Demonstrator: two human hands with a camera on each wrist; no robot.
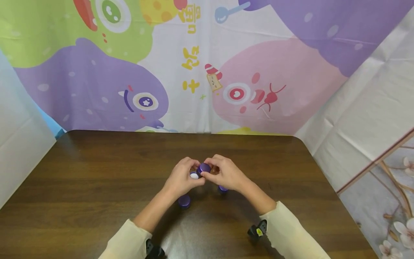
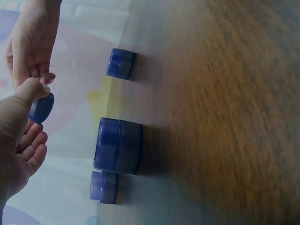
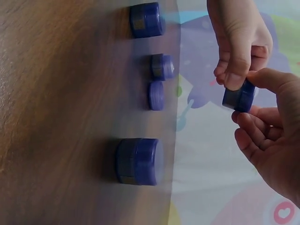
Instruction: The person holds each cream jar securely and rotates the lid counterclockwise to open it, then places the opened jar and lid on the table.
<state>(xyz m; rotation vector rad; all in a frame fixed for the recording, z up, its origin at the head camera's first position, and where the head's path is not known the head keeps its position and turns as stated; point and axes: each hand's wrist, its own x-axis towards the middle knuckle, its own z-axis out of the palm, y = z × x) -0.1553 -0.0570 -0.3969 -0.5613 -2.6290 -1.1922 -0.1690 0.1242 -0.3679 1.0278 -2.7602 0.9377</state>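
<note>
A small dark-purple jar (image 1: 204, 168) is held in the air between both hands. My left hand (image 1: 183, 177) pinches its lower part, thumb pressed against the side in the right wrist view. From the other side, the thumb and fingers of my right hand (image 1: 224, 172) grip the jar's lid end (image 3: 247, 96). Below stands a small uncapped jar (image 3: 161, 67) with a narrower neck; its white top (image 1: 194, 175) peeks out beside my left hand. Beside it in the right wrist view lies a loose purple lid (image 3: 157, 96), hidden from the head view.
A lidded purple jar (image 1: 184, 201) stands on the brown table (image 1: 97, 201) near my left forearm. Another lidded jar (image 1: 223, 189) is partly hidden under my right wrist. A cartoon-printed cloth (image 1: 187, 108) hangs behind the table's far edge.
</note>
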